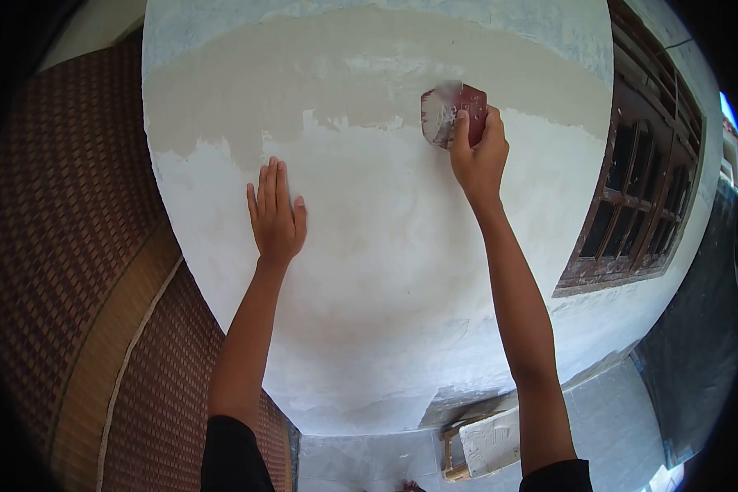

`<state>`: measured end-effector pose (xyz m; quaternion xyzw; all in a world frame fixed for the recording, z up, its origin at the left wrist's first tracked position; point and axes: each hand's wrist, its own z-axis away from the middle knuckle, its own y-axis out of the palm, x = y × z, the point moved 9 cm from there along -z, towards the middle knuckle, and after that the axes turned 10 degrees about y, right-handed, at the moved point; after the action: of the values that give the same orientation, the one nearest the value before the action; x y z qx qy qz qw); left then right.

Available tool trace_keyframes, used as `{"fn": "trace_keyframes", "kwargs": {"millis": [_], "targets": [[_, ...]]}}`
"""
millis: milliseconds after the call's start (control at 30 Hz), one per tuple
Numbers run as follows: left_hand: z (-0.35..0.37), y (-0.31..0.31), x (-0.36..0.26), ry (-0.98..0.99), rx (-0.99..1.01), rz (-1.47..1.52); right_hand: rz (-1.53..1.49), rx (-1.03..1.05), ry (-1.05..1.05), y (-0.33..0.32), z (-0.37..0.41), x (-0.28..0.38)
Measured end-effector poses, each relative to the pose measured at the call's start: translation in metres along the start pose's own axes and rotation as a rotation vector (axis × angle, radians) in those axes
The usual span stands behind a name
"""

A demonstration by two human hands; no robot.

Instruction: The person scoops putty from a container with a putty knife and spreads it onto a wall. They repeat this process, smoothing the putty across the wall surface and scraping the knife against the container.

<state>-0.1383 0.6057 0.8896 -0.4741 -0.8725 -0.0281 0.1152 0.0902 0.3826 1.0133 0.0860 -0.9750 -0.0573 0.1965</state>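
Note:
My right hand (480, 164) grips a dark red putty scraper (472, 102), thumb on its near face and fingers round its right edge. White putty smears the scraper's left part, and its blade lies against the wall (369, 213). My left hand (277, 215) rests on the white wall with fingers stretched upward, holding nothing. A band of damp, beige-grey putty (221, 90) runs across the upper wall above both hands. Its lower border is ragged, and smoother white surface lies below.
On the right is a brown wooden window (631, 189) with dark panes. A woven brown panel (74, 213) stands along the left. Below, a pale putty-covered board (490, 443) lies on a wooden frame (456, 473) above the grey tiled floor (361, 461).

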Motion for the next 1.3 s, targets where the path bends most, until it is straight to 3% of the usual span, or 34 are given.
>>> {"fn": "trace_keyframes", "kwargs": {"millis": [167,233,300,367,467,567,767,900,967,1067,1233,1300], "targets": [[0.001,0.000,0.001,-0.019,0.005,-0.004,0.045,-0.110,0.087,-0.025,-0.005,-0.007],[0.000,-0.001,0.000,-0.006,-0.008,-0.005,-0.215,-0.079,0.195,-0.021,-0.003,-0.008],[-0.001,-0.002,0.000,-0.003,-0.007,-0.001,-0.191,-0.032,0.062,-0.005,0.000,0.005],[0.000,-0.002,-0.001,0.001,-0.007,0.005,0.060,-0.031,-0.090,0.004,0.002,0.013],[-0.001,-0.001,-0.001,0.006,-0.003,-0.004,0.032,-0.176,0.069,-0.022,-0.005,-0.009],[0.000,-0.001,0.000,-0.008,-0.012,-0.003,-0.287,-0.077,0.263,-0.017,0.002,-0.004],[0.001,0.004,0.001,0.003,0.033,0.033,0.019,-0.004,-0.133,0.034,0.007,0.040],[0.000,0.004,0.001,0.014,0.031,0.031,-0.008,-0.133,0.005,-0.001,-0.007,-0.001],[0.002,0.003,0.001,0.007,0.033,0.031,-0.087,-0.142,0.178,-0.023,-0.007,-0.015],[0.000,0.002,-0.002,0.015,0.013,0.027,-0.256,-0.107,0.194,-0.021,-0.002,-0.004],[0.000,0.000,0.000,0.013,0.006,0.003,-0.170,0.037,-0.003,0.033,0.003,0.034],[0.001,0.000,0.000,0.018,0.022,0.014,-0.060,-0.037,-0.126,0.027,0.001,0.030]]}}
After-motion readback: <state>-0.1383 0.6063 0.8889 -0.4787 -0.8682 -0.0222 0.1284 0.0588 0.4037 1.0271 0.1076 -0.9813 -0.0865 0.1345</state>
